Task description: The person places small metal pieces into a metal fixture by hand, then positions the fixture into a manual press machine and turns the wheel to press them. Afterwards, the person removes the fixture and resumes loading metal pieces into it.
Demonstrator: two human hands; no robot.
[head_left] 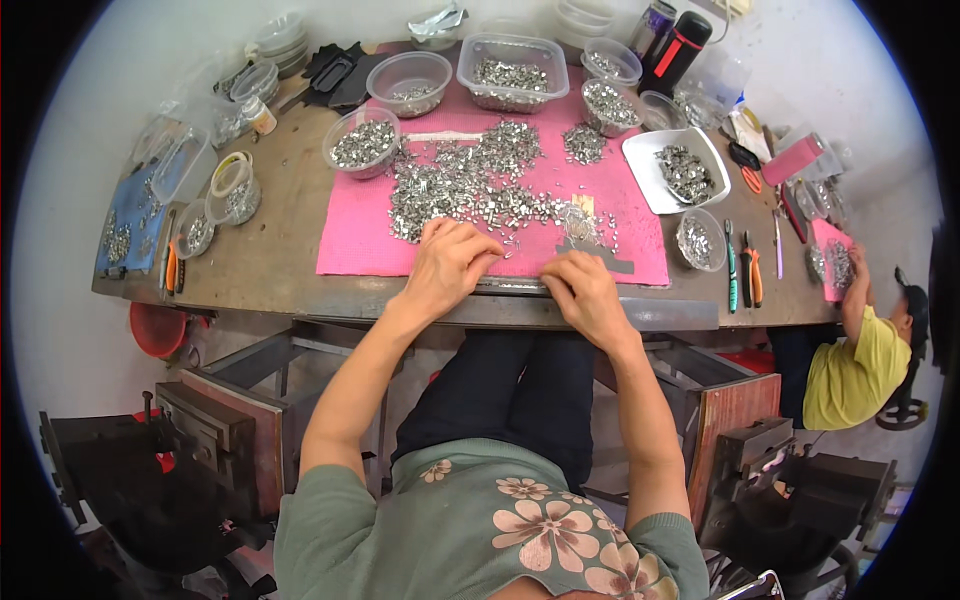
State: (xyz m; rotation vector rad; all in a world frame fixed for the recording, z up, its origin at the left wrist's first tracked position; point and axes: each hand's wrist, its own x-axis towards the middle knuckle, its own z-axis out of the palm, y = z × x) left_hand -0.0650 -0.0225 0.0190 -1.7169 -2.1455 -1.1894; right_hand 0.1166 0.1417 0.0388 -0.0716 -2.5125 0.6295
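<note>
My left hand (447, 262) is at the front of a pink mat (350, 240), thumb and fingertips pinched together beside a heap of small silvery metal pieces (450, 195). What sits in that pinch is too small to make out. My right hand (588, 292) rests at the table's front edge, fingers bent and closed over the right end of a narrow metal strip (510, 287). Its fingertips hide whatever they hold. Just beyond the right hand lies a grey flat plate (605, 262) with a cluster of wire-like bits (580, 228) behind it.
Clear plastic bowls (362, 143) and a clear tub (513, 72) of metal pieces stand behind the heap. A white tray (640, 160) holds more at right, near pliers (750, 270). A black flask (676, 52) stands behind. Far right, a co-worker in a yellow shirt (855, 370) handles pieces.
</note>
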